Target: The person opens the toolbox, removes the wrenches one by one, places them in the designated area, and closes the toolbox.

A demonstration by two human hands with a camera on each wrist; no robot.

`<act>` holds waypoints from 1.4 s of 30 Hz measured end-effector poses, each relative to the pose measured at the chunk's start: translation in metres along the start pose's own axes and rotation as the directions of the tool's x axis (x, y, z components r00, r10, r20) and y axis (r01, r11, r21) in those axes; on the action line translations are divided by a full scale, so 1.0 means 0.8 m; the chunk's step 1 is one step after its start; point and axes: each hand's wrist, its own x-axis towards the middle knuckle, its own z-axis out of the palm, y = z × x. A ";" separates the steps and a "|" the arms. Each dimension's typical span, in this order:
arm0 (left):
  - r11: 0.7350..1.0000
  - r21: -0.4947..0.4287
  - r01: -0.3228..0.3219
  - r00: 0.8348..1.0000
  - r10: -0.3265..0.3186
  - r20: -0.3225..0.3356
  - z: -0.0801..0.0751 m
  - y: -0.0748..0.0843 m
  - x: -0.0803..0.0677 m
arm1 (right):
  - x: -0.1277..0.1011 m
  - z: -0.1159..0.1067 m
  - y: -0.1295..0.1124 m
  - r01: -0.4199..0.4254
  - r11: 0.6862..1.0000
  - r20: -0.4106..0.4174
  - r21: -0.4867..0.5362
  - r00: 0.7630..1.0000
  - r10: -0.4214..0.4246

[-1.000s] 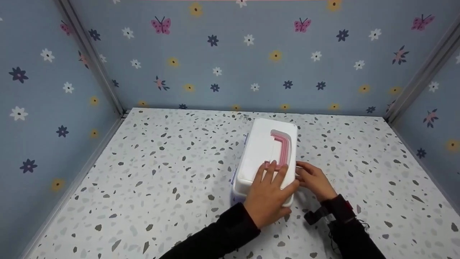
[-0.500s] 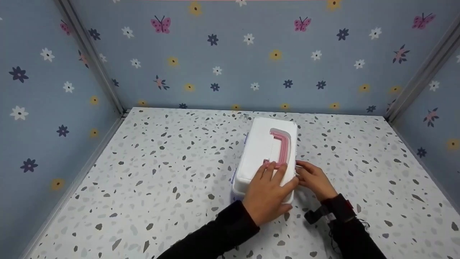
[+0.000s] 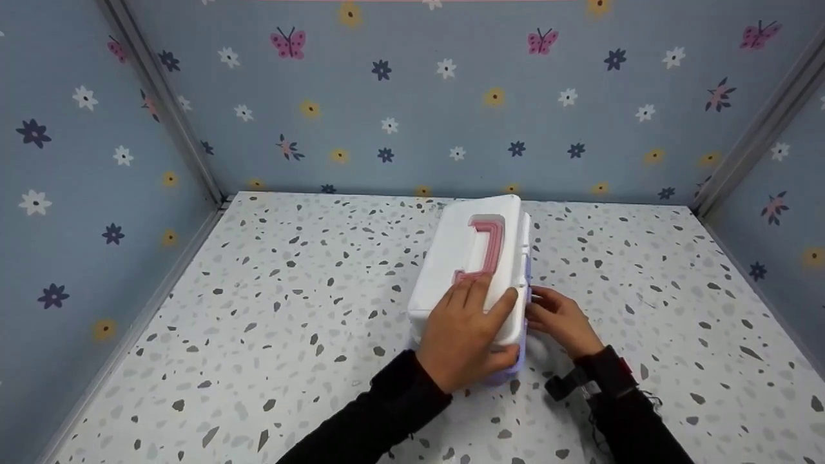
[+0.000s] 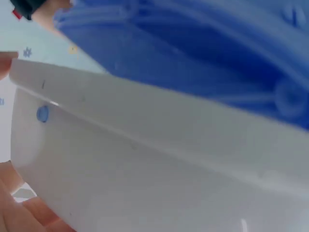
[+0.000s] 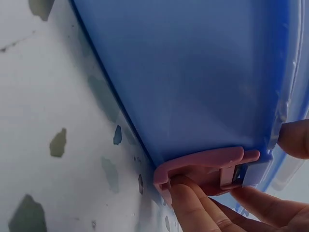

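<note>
I see the speckled bench (image 3: 290,309) filling the floor of a booth walled in blue paper (image 3: 419,96) printed with flowers and butterflies. Near the middle of the bench, a little toward the far wall, sits the storage box (image 3: 474,270): a white lid over a blue body, tipped up along its right edge so the top faces slightly left. A pink carry handle (image 3: 485,248) lies folded flat in a recess on the lid.

My left hand (image 3: 467,335) lies over the near end of the lid, fingers spread across the top and thumb hooked over the right edge, gripping it. My right hand (image 3: 561,319) is tucked against the box's right side, low down. In the right wrist view its fingertips (image 5: 193,208) pinch a pink latch (image 5: 205,166) at the bottom rim of the blue wall. The left wrist view is mostly blur; I think it shows the white lid edge above the blue body, nothing sharper.
</note>
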 end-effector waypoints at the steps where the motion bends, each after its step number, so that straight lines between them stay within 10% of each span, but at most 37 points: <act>1: 1.000 -0.001 0.009 1.000 -0.009 -0.013 -0.002 -0.002 0.001 | 0.000 0.000 0.000 0.004 1.000 -0.002 0.001 1.000 -0.004; 24: 0.948 -0.237 0.213 0.971 -0.233 -0.058 -0.029 -0.057 -0.001 | 0.003 0.000 0.003 0.040 0.999 -0.005 -0.018 0.999 -0.040; 42: 0.630 -0.594 0.500 0.836 -0.531 0.141 -0.051 -0.141 -0.036 | 0.004 0.002 0.004 0.052 0.998 -0.025 -0.042 0.998 -0.053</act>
